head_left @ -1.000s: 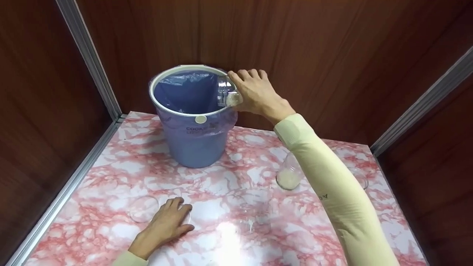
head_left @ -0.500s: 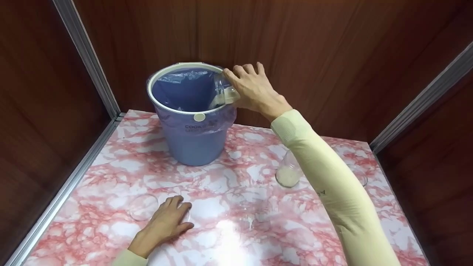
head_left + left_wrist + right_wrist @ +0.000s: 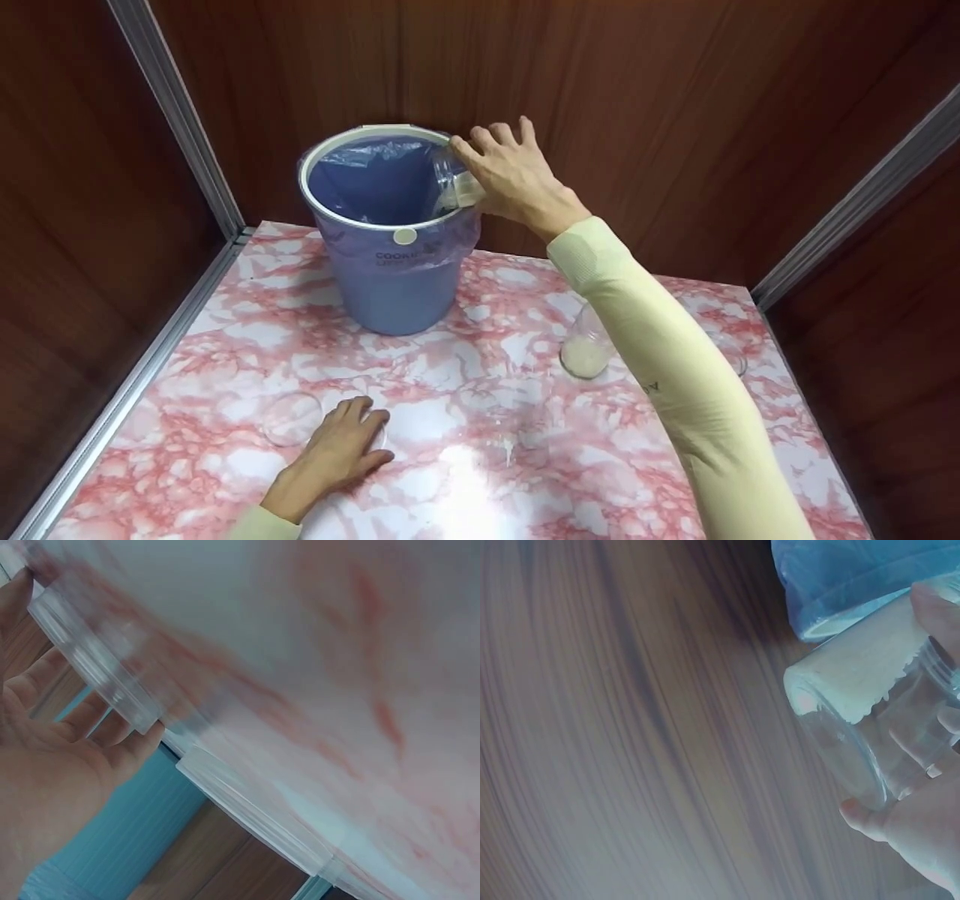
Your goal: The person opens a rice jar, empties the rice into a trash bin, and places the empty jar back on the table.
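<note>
I have the right hand (image 3: 517,180) grasping a tipped jar (image 3: 456,180) at the right rim of the bin (image 3: 394,292), emptying seemingly unfinished, pale contents (image 3: 859,671) inside; the left hand (image 3: 334,454), relaxed, touches a clear lid (image 3: 94,656) before the bin.

The round plastic bin (image 3: 397,300) is a dusty blue with an off-white rim (image 3: 352,217), and the see-through plastic liner (image 3: 435,255) folded over it goes kinda purplish. Dark lettering (image 3: 397,257) on the front too. The counter (image 3: 435,367) is loud: red-pink and white marble swirls all over, plus a few whitish splashes (image 3: 508,448). Walls are dark reddish-brown wood-grain panels (image 3: 637,112) with silvery metal strips (image 3: 180,120). The long stretchy sleeve (image 3: 667,345) is pale yellow-green with small dark print. The tilted clear jar (image 3: 870,720) has creamy white contents, the standing clear jar (image 3: 589,345) a cream layer at the bottom. The round flat disc (image 3: 291,420) is colourless, so the marbling shows through.
</note>
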Motion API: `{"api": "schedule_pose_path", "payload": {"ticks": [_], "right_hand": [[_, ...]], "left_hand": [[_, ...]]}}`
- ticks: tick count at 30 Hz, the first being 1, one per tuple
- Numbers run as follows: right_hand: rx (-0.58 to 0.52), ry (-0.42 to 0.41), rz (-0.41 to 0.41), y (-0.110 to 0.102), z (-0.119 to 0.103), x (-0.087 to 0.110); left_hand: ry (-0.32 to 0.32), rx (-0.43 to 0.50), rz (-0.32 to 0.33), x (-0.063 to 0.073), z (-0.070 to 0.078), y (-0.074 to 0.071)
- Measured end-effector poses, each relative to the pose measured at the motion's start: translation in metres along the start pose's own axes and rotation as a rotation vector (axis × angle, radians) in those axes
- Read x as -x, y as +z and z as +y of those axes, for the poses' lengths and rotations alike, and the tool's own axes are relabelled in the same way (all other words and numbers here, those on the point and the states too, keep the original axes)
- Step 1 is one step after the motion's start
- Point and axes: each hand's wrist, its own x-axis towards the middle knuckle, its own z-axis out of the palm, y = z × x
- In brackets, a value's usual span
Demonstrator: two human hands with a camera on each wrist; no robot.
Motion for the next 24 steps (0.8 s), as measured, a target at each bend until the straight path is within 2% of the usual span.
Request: {"api": "schedule_pose_path", "payload": {"ticks": [5,11,18,24], "right_hand": [[0.003,0.003,0.001,0.0012,0.0002,0.0003],[0.005,-0.004,0.002,0.0009,-0.001,0.0003],[0.028,-0.01,0.004,-0.0021,-0.002,-0.0016],[0.036,-0.018,0.004,-0.003,-0.0024,-0.0029]], "left_hand": [[0.011,-0.021,0.024,0.0011,-0.0007,0.0015],[-0.015,-0.005,-0.01,0.0013,0.0012,0.0008],[0.027,-0.035,-0.009,0.0016,0.0011,0.0017],[0.018,-0.041,-0.035,-0.0012,0.0023,-0.003]]}}
